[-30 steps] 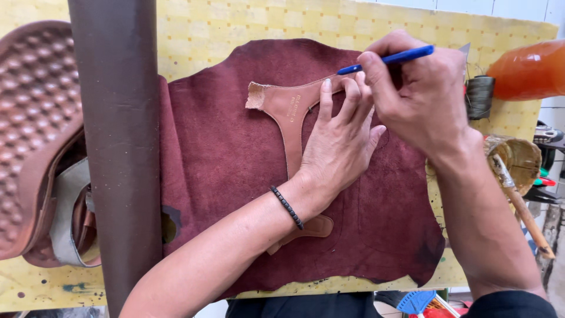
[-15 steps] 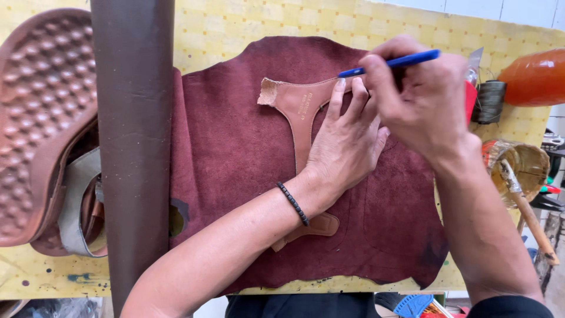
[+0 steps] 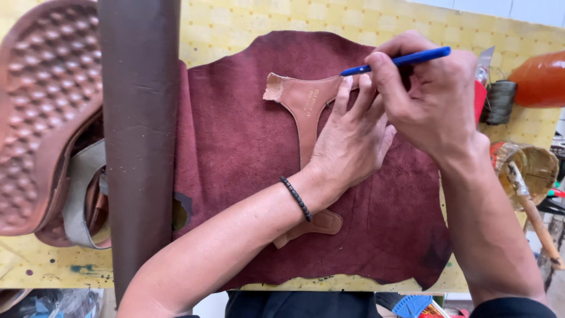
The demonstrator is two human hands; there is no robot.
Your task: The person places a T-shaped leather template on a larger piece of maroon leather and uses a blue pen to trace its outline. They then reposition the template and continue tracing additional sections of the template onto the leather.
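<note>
A dark red suede hide (image 3: 235, 153) lies spread on the yellow work surface (image 3: 247, 17). On it rests a tan T-shaped leather piece (image 3: 303, 109). My left hand (image 3: 353, 138) presses flat on that piece, fingers spread, a black bead bracelet (image 3: 295, 198) at the wrist. My right hand (image 3: 432, 103) grips a blue pen (image 3: 400, 60), its tip at the upper right edge of the tan piece, beside my left fingertips.
A dark brown leather roll (image 3: 138, 129) stands upright at the left of the hide. A brown studded sole (image 3: 41, 112) and straps lie far left. At the right are an orange bottle (image 3: 538, 79), a dark thread spool (image 3: 499, 101) and a glue pot with brush (image 3: 527, 174).
The view has drifted, so everything sits further right in the frame. My right hand has moved the pen slightly along the top edge of the tan piece; my left hand stays pressed down.
</note>
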